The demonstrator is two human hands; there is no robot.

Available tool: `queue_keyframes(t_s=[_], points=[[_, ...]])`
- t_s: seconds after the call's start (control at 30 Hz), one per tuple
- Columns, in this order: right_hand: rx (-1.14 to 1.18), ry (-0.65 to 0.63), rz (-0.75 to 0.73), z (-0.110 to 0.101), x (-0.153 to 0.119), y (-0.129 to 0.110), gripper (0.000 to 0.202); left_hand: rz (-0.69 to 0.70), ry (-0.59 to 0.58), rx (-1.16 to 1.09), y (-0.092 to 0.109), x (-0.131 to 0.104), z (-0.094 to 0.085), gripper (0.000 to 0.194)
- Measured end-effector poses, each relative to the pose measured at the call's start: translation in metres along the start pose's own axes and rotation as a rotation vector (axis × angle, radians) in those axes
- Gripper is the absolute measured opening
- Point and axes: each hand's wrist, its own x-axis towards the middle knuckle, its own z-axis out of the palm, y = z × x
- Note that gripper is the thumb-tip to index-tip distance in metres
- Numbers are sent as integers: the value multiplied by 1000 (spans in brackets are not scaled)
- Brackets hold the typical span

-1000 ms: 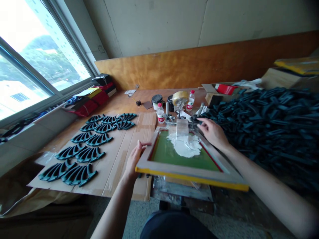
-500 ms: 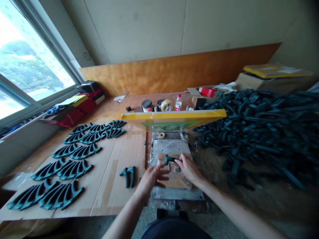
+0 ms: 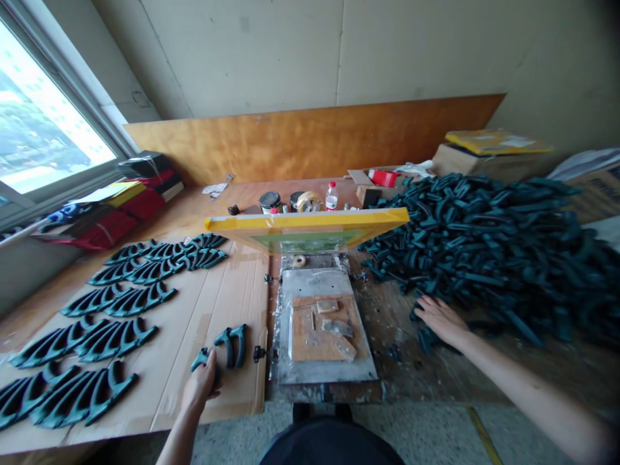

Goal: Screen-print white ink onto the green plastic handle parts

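My left hand (image 3: 202, 382) is closed around a dark green plastic handle-shaped part (image 3: 199, 359), holding it over the cardboard sheet (image 3: 194, 336). Just right of it, a pair of matching parts (image 3: 231, 345) lies side by side on the cardboard. At the near left edge of a big heap of these parts (image 3: 484, 258), my right hand (image 3: 440, 320) has its fingers curled over one dark green part (image 3: 415, 312). Between my hands is a metal base plate (image 3: 320, 373) with a wooden board (image 3: 305, 352) on it, bearing several clear taped blocks (image 3: 338, 327).
A yellow-edged screen frame (image 3: 310, 223) stands tilted up above the plate's far end. Fanned rows of green parts (image 3: 116, 300) cover the cardboard's left side. Behind the frame are tins (image 3: 270, 201), a tape roll (image 3: 309, 203) and a bottle (image 3: 331, 196). Boxes (image 3: 465, 158) stand at the back right.
The green part has gone from the board in my right hand to my left hand over the cardboard. My right hand has moved right to the heap. The view has shifted slightly.
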Motion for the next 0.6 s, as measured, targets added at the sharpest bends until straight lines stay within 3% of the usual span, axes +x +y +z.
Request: queue_keyframes(t_s=[0.07, 0.13, 0.23, 0.33, 0.43, 0.47, 0.5, 0.6], points=[[36, 32, -25, 10, -3, 8, 38, -7, -82, 158, -3, 8, 3, 52], [86, 110, -69, 8, 4, -20, 40, -20, -128, 216, 5, 7, 2, 56], [184, 198, -225, -7, 25, -104, 43, -25, -163, 311, 38, -3, -11, 59], [265, 232, -407, -24, 47, -191, 39, 111, -209, 285, 97, -26, -32, 62], [233, 237, -479, -31, 66, -245, 31, 364, -202, 24, 173, -64, -46, 67], [202, 233, -486, -31, 70, -255, 28, 550, -214, -249, 197, -79, -49, 69], [167, 236, -493, -31, 73, -261, 25, 704, -260, -479, 218, -95, -51, 71], [66, 287, -536, -28, 73, -259, 30, 873, -379, -778, 254, -134, -57, 74]])
